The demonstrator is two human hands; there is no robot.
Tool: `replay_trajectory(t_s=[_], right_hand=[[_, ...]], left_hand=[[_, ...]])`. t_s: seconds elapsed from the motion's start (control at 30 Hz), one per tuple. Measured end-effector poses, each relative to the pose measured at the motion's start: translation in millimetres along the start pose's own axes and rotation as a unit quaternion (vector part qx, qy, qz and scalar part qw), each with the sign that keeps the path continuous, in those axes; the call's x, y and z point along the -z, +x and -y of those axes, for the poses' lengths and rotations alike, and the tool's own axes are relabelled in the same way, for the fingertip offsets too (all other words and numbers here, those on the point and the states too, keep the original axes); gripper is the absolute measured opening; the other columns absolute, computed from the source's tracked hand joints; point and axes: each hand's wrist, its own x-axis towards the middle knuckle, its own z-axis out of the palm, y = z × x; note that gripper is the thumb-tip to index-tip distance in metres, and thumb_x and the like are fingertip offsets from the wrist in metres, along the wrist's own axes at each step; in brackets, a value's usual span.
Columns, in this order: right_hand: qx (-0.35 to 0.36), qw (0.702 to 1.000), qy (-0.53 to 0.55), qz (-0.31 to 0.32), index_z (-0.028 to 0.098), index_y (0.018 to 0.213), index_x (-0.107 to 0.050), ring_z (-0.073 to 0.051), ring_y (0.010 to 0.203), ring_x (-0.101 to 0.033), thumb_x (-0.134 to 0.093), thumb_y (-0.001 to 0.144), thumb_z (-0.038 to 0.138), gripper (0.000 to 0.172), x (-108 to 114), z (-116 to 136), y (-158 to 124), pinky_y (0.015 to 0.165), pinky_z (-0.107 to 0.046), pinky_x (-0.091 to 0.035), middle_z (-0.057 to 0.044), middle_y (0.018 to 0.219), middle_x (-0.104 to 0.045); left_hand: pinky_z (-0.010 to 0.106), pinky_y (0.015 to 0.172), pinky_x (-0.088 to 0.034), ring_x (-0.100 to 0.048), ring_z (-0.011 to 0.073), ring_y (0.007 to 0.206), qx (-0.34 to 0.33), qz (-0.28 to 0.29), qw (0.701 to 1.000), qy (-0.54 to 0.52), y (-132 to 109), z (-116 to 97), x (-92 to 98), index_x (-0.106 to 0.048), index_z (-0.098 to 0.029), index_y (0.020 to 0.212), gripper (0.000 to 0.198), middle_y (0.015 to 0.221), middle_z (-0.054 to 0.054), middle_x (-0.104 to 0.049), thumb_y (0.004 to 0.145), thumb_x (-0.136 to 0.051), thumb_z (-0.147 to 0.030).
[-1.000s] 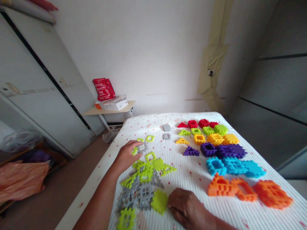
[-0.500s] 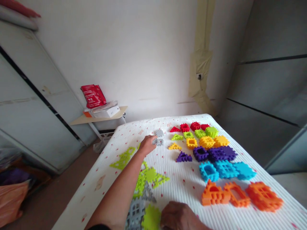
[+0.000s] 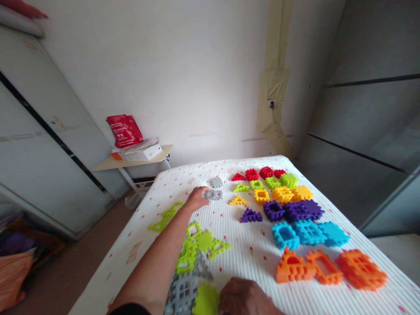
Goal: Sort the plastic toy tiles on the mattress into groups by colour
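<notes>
My left hand (image 3: 197,197) reaches to the far part of the padded white surface (image 3: 243,258), its fingers closed on a grey windowed piece (image 3: 215,195). Just beyond it lies a flat grey piece (image 3: 217,182). At the bottom edge is my right hand (image 3: 244,296), its fingers curled downward and hidden, so what it holds cannot be made out. Beside it on the left lie a lime square piece (image 3: 206,299) and grey window pieces (image 3: 183,288). More lime pieces (image 3: 204,241) are spread behind these, partly under my left forearm.
On the right stand rows of red (image 3: 252,175), lime (image 3: 289,180), yellow (image 3: 282,194), purple (image 3: 298,211), blue (image 3: 309,232) and orange (image 3: 362,269) pieces. A small side table (image 3: 110,164) with a box and red bag (image 3: 124,131) stands back left.
My left hand has shifted slightly left and toward me with the grey windowed piece, which now lies a little apart from the flat grey one. My right hand has hardly moved.
</notes>
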Motion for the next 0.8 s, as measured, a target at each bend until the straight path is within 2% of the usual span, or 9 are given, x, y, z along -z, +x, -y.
replay_trajectory(t_s=[0.17, 0.37, 0.57, 0.8], right_hand=[[0.002, 1.000, -0.017, -0.003, 0.018, 0.075, -0.061, -0.011, 0.074, -0.061, -0.053, 0.088, 0.020, 0.015, -3.5, -3.3, 0.5, 0.065, -0.018, -0.043, 0.000, 0.079, -0.068], [0.011, 0.999, -0.011, -0.029, 0.018, 0.075, -0.061, -0.011, 0.073, -0.060, -0.046, 0.094, 0.030, 0.026, -9.4, -4.9, -1.4, 0.066, -0.018, -0.043, 0.000, 0.075, -0.065], [0.022, 0.999, -0.017, -0.041, 0.019, 0.074, -0.060, -0.010, 0.070, -0.059, -0.042, 0.095, 0.033, 0.031, -14.6, -7.6, -2.0, 0.064, -0.018, -0.043, 0.000, 0.071, -0.063], [0.016, 0.999, -0.016, -0.026, 0.018, 0.075, -0.059, -0.011, 0.071, -0.058, -0.044, 0.095, 0.034, 0.030, -21.1, -12.3, -3.6, 0.064, -0.018, -0.042, -0.001, 0.072, -0.062]], left_hand=[[0.029, 0.084, -0.045, -0.060, 0.0189, 0.092, -0.015, 0.005, 1.000, -0.006, 4.7, 0.3, -2.5, -0.065, -0.018, 0.096, 0.042, 0.094, 0.002, -0.068, 0.056, -0.071, -0.010], [0.030, 0.090, -0.042, -0.056, 0.0205, 0.103, -0.044, -0.008, 0.999, 0.007, 5.9, -10.5, 2.0, -0.062, -0.020, 0.107, 0.050, 0.106, 0.005, -0.065, 0.059, -0.065, -0.007], [0.032, 0.085, -0.046, -0.059, 0.0231, 0.098, -0.063, 0.011, 0.998, 0.023, 11.2, -21.3, -3.6, -0.064, -0.021, 0.106, 0.048, 0.099, 0.005, -0.067, 0.059, -0.063, -0.007], [0.030, 0.084, -0.047, -0.061, 0.0208, 0.094, -0.071, 0.034, 0.997, 0.026, 16.4, -18.3, -11.2, -0.062, -0.020, 0.110, 0.052, 0.101, 0.005, -0.067, 0.060, -0.060, -0.006]])
